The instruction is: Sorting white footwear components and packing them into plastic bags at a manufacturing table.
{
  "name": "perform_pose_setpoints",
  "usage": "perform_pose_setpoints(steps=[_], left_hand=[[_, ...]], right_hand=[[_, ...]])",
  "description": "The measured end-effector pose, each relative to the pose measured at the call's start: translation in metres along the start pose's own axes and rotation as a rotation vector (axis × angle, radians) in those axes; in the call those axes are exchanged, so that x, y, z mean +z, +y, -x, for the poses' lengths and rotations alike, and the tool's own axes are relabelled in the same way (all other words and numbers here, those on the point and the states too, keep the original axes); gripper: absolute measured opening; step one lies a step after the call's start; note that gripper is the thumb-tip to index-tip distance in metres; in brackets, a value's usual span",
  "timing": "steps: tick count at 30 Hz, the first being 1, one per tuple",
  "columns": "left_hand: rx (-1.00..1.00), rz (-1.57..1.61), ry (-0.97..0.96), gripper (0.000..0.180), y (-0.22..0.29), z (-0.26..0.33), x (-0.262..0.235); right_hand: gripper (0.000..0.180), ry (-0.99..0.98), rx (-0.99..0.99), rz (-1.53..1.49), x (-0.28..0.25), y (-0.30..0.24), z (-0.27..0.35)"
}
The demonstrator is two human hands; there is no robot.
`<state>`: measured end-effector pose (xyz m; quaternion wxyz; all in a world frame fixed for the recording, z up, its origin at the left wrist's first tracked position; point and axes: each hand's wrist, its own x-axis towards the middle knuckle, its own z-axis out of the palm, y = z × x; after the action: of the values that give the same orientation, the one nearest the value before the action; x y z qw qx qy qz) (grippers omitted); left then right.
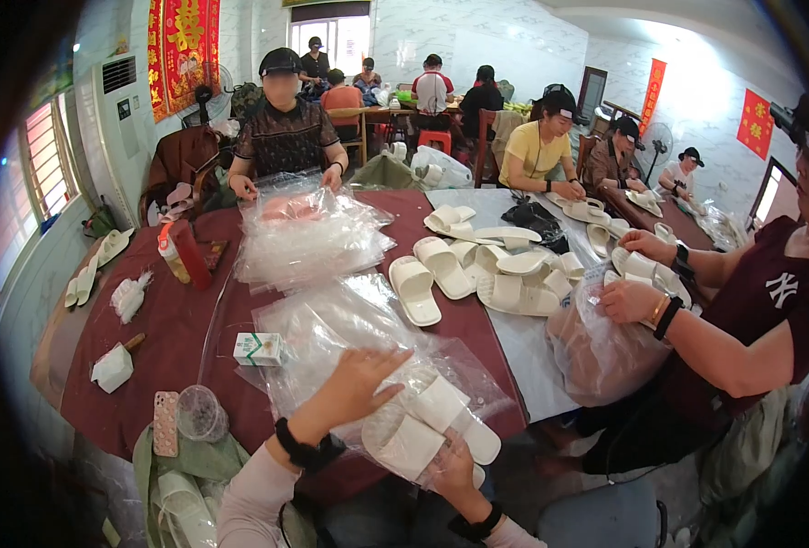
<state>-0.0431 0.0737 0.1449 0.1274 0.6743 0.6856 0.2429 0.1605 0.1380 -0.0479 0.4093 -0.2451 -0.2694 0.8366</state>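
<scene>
A pair of white slide slippers (402,444) lies in a clear plastic bag (482,388) at the table's near edge. My right hand (453,470) grips the near end of the bagged slippers from the right, fingers wrapped round it. Over the bag's left side is my left hand (357,385), open, its fingers stretched out to the right; whether it touches the plastic I cannot tell. Beyond it, flat clear bags (322,320) spread in a loose layer over the dark red tablecloth (226,352).
A heap of white slippers (445,265) covers the table's right half. At right, a co-worker's hands (637,297) hold a clear bag; another person opposite handles stacked bags (308,237). Left are a small white-green box (258,349), a red bottle (189,256), a phone (166,424) and a plastic cup (201,413).
</scene>
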Motion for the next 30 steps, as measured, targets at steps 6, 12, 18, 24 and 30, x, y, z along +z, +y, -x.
perform_pose_setpoints(steps=[6,12,18,24,30], left_hand=[[-0.217,-0.639,0.164,0.060,-0.081,0.009,0.056],[-0.408,-0.438,0.129,0.066,-0.033,0.031,0.052],[-0.298,-0.318,0.139,0.070,0.052,0.058,0.072],[-0.219,-0.248,0.220,0.066,0.074,0.065,0.105],[-0.136,-0.192,0.235,0.052,0.074,0.071,0.118]], right_hand=[[0.029,-0.282,-0.482,0.832,0.015,-0.013,0.013],[0.031,-0.283,-0.809,1.406,-0.003,-0.022,0.011],[0.035,-0.244,-0.768,1.400,0.041,-0.026,0.027],[0.035,-0.292,-0.777,1.333,0.061,-0.043,0.032],[0.043,-0.445,-0.897,1.558,0.058,-0.043,0.034]])
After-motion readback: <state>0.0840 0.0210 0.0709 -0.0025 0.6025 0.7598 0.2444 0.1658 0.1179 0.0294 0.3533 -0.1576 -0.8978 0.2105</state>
